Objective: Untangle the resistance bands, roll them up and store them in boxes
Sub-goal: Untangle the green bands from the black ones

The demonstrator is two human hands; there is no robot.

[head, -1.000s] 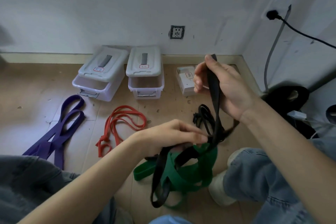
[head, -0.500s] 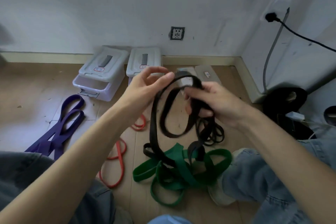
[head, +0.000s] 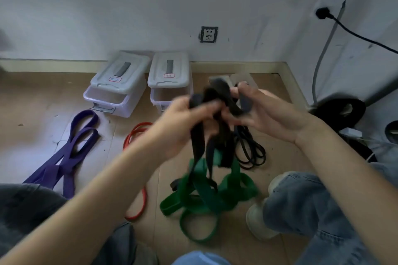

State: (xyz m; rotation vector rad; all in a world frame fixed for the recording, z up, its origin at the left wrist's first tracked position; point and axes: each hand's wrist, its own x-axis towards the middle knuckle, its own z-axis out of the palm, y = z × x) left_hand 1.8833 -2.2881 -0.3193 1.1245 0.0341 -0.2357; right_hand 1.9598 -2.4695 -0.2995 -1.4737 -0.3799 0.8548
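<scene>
Boxes, two: left box (head: 116,90) and right box (head: 170,80), clear plastic with grey lids, against the skirting; each lid sits askew or raised over its tub, and what shows of the interiors through the clear walls holds nothing visible; no band is stored yet. A third, flatter white container lies behind the hands, mostly hidden; contents cannot be told. Purple band (head: 71,148): wide flat loop on the floor at left, folded over itself, well apart from the hands. Green band (head: 206,196): wide flat loop in a heap on the floor between the knees, several turns crossing; black strands hang down into it, and whether they are threaded through it cannot be told. Black band (head: 215,114): held up over the green heap, bunched and blurred. Judged soft, light, limp and stretchy, slightly grippy, not fragile; best taken at a flat single run and fed out loop by loop, since pulling would likely tighten the snarl. Red band (head: 137,135): narrow loop on the floor, partly hidden by the left forearm. Thin black band (head: 252,153): narrow coils on the floor just right of the green heap. Left hand (head: 189,118): fingers curled, pinching the black bunch. Right hand (head: 271,112): thumb and fingers gripping the black band's other side.
</scene>
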